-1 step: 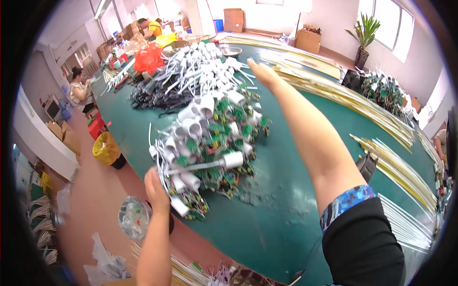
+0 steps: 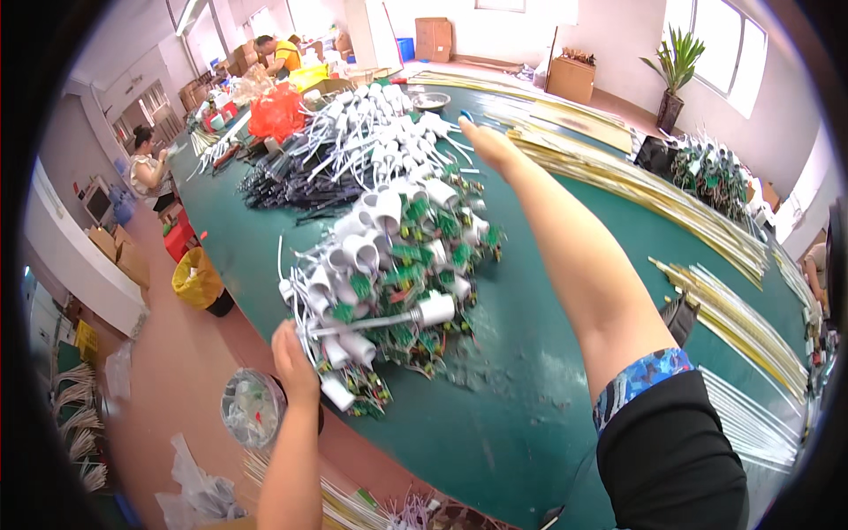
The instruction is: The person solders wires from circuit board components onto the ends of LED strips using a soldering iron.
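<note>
My left hand (image 2: pixel 296 364) is closed at the near left edge of the heap, round the end of a white cord (image 2: pixel 375 321). That cord runs right to a white cylindrical cap (image 2: pixel 435 309), lying over a pile of green circuit boards (image 2: pixel 411 274) with white cups (image 2: pixel 362 252). Stretched far forward, my right hand (image 2: pixel 488 141) is beside a heap of white corded pieces (image 2: pixel 389 146). Its fingers look pressed together, with a small blue bit (image 2: pixel 465 116) at their tips; what they hold cannot be made out. Dark cords (image 2: pixel 291 181) lie left of the white heap.
Long yellowish strips (image 2: pixel 636 194) lie along the right of the green table (image 2: pixel 521 389). A red bag (image 2: pixel 276 110) sits at the far left. Bins, one lined in yellow (image 2: pixel 196 278) and one in clear plastic (image 2: pixel 252 406), stand on the floor. Two people work farther back.
The view has shifted very slightly. My left hand, the cord and its cap appear a touch lower and to the right; my right hand keeps its place by the white heap.
</note>
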`<state>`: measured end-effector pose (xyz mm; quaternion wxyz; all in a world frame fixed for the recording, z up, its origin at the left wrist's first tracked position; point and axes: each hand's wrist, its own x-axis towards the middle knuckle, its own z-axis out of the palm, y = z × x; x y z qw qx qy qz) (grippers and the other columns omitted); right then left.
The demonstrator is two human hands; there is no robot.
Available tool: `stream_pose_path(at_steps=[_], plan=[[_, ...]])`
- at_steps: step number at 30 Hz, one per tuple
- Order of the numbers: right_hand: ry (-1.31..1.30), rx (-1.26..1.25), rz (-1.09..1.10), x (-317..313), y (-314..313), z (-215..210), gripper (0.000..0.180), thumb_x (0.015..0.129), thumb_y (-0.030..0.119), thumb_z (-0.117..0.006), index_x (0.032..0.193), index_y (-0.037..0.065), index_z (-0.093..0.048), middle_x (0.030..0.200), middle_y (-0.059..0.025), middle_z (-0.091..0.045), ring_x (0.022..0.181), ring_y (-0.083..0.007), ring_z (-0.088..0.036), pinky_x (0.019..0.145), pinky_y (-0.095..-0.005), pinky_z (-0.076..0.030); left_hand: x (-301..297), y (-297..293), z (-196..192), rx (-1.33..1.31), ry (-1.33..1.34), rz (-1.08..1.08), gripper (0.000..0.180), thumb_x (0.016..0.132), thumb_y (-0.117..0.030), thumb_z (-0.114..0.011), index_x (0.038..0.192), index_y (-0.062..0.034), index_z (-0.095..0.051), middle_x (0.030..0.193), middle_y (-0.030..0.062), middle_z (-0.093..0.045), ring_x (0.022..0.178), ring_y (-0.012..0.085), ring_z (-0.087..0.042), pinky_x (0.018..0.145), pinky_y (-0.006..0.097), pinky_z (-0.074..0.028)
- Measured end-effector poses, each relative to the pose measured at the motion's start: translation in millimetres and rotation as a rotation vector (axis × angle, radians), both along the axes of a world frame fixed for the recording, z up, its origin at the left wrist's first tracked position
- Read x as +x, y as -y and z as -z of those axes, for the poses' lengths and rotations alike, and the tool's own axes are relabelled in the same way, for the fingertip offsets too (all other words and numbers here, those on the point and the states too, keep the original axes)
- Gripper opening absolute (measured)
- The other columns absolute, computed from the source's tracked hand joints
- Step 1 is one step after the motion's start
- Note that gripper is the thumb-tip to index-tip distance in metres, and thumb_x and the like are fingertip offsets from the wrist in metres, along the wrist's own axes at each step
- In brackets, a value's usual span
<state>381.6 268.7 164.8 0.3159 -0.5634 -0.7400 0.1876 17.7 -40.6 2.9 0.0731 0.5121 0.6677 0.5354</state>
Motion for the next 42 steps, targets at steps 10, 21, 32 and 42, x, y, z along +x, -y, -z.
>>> stream_pose_path(at_steps=[10, 21, 32, 42], plan=[[0.449, -0.065, -0.257, -41.4, -81.0, -4.6, 0.063, 0.103, 0.059, -0.035, 0.133, 0.011, -0.061, 0.129, -0.0258, -0.062, 0.119, -0.0414, -0.059, 0.103, -0.0441, -0.045, 23.2, -0.9, -20.3, -0.043, -0.041, 0.032, 0.044, 0.104, -0.028, -0.039, 0.123, 0.0055, -0.059, 0.135, 0.025, -0.053, 0.126, 0.039, -0.051, 0.11, 0.044, -0.037], [0.515, -0.572, -0.249, -82.9, -10.2, 16.6, 0.084, 0.086, 0.079, -0.046, 0.141, 0.018, -0.059, 0.143, -0.0192, -0.056, 0.131, -0.036, -0.054, 0.112, -0.043, -0.04, 6.4, 0.5, -13.9, -0.029, 0.377, 0.143, 0.059, 0.107, -0.045, -0.034, 0.14, 0.0023, -0.048, 0.144, 0.02, -0.048, 0.135, 0.0312, -0.045, 0.115, 0.042, -0.032], [0.545, -0.587, -0.169, -62.3, 61.7, -1.8, 0.087, 0.078, 0.084, -0.05, 0.142, 0.026, -0.059, 0.144, -0.0156, -0.055, 0.133, -0.0338, -0.053, 0.11, -0.0466, -0.04, 74.7, -1.8, -60.2, -0.063, 1.054, 0.444, 0.081, 0.096, -0.058, -0.058, 0.152, -0.0027, -0.035, 0.142, 0.0124, -0.052, 0.127, 0.025, -0.054, 0.107, 0.042, -0.044], [0.422, -0.696, -0.109, 35.6, 80.4, 3.4, 0.084, 0.076, 0.08, -0.057, 0.141, 0.027, -0.058, 0.141, -0.0147, -0.059, 0.13, -0.0348, -0.055, 0.108, -0.0464, -0.043, 191.6, 16.2, -40.2, -0.095, 1.056, 0.324, 0.053, 0.1, -0.028, -0.053, 0.143, 0.0026, -0.046, 0.144, 0.0138, -0.041, 0.131, 0.0246, -0.046, 0.111, 0.039, -0.038]])
